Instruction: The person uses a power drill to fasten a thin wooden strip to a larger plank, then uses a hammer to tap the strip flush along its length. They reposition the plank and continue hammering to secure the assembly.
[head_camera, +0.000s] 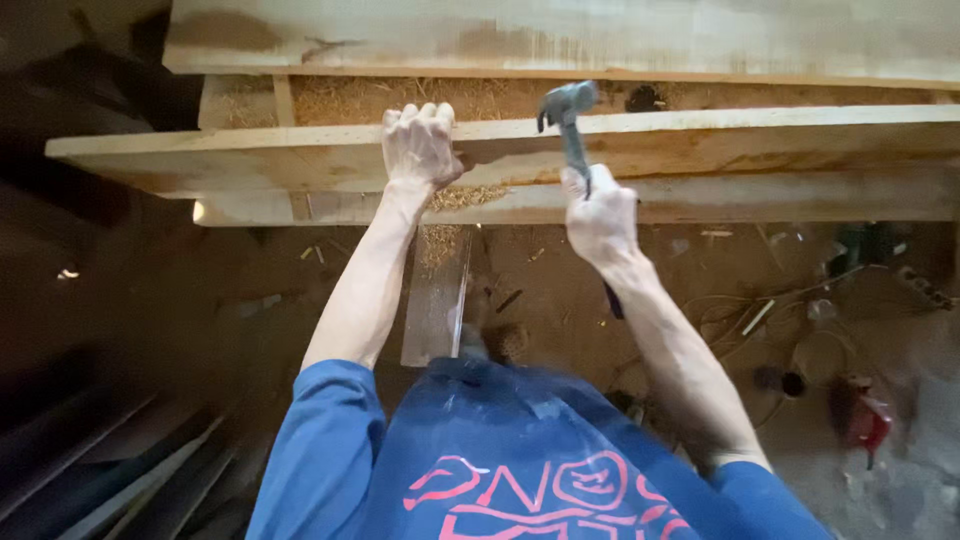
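Hammer (568, 110) in the right hand (601, 218), fingers clenched round its handle, stood with its claw head raised just at the edge of a pale wooden plank (700, 140). The left hand (420, 145) gripped that plank's near edge, fingers curled over it. Below lay a sawdust-strewn floor (600, 300) and a red tool (868, 418).

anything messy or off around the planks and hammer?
Sawdust or shavings lie spilled under the plank beside the left hand and down a board below. Scraps and cords litter the floor. The right hand grips the hammer; nothing looks broken.
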